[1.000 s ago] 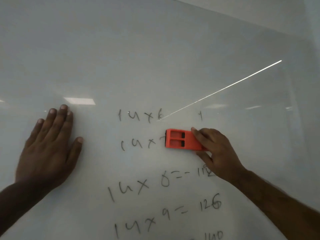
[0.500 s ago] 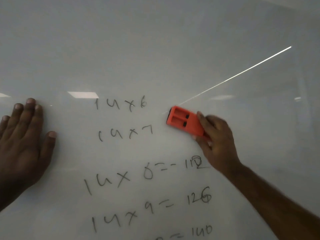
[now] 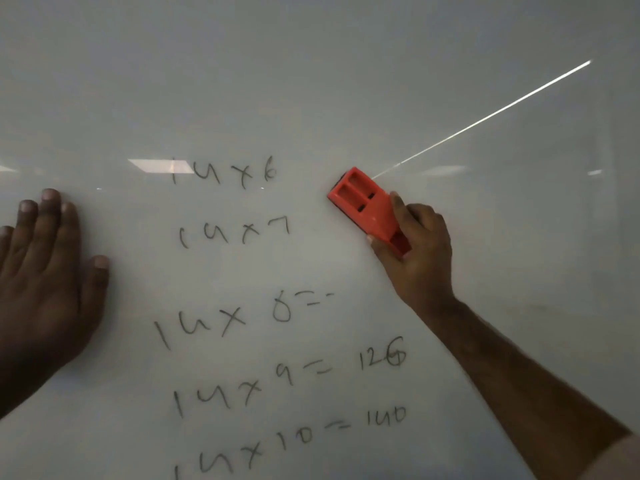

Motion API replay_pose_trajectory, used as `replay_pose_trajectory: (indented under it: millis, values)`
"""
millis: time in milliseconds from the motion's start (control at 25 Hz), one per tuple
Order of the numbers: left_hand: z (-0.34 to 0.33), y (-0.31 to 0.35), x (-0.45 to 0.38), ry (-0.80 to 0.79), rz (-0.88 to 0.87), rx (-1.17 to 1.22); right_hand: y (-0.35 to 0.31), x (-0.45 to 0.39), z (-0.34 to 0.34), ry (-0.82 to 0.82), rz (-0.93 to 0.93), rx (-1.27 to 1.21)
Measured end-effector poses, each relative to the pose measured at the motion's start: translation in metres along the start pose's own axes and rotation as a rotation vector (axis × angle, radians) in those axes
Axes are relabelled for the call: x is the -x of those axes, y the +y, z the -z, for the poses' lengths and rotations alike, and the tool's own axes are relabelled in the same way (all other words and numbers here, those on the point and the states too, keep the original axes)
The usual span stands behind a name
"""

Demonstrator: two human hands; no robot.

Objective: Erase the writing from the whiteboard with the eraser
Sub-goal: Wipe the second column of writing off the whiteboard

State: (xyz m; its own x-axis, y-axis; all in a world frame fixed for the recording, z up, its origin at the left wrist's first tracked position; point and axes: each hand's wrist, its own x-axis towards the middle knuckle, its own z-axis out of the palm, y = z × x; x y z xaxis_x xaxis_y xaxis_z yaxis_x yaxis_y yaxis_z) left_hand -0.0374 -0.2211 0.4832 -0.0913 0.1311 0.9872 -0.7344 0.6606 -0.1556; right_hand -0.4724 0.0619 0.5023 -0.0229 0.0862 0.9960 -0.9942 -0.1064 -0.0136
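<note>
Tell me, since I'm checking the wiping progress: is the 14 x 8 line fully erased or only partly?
Partly erased. "14 x 8 =" remains on the whiteboard, but nothing follows the equals sign.

Likely a classroom or office: a large glossy whiteboard (image 3: 311,81) fills the view, carrying handwritten multiplication sums (image 3: 225,233), and it reflects rectangular ceiling light panels (image 3: 159,166).

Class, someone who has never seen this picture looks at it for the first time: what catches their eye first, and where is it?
The bright orange eraser stands out first, held by the right hand against the whiteboard right of centre. Next come the handwritten multiplication lines down the middle, and the left hand pressed flat at the left edge.
</note>
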Motion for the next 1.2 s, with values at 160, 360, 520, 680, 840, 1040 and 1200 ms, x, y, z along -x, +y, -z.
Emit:
replay_pose_trajectory:
  millis: [160, 360, 520, 680, 840, 1040, 1200]
  values:
    - [0.0, -0.001, 0.012, -0.08, -0.032, -0.018, 0.008, 0.04, 0.005, -0.127, 0.199, -0.022]
    - [0.004, 0.011, 0.011, -0.09, -0.071, -0.063, 0.045, 0.134, 0.047, -0.443, 0.446, 0.053]
    - [0.001, 0.011, 0.013, -0.065, -0.062, -0.063, 0.064, 0.101, 0.057, -0.402, 0.465, 0.112]
    - [-0.01, -0.009, 0.018, -0.059, -0.078, -0.136, 0.043, 0.074, 0.035, -0.188, 0.156, 0.019]
    - [-0.012, -0.011, 0.022, -0.047, -0.069, -0.123, 0.045, 0.126, 0.043, -0.276, 0.299, 0.026]
    - [-0.005, 0.003, 0.018, -0.054, -0.05, -0.071, 0.084, 0.196, 0.086, -0.571, 0.631, 0.161]
    - [0.001, 0.013, 0.018, -0.064, -0.032, -0.047, 0.081, 0.164, 0.079, -0.471, 0.564, 0.201]
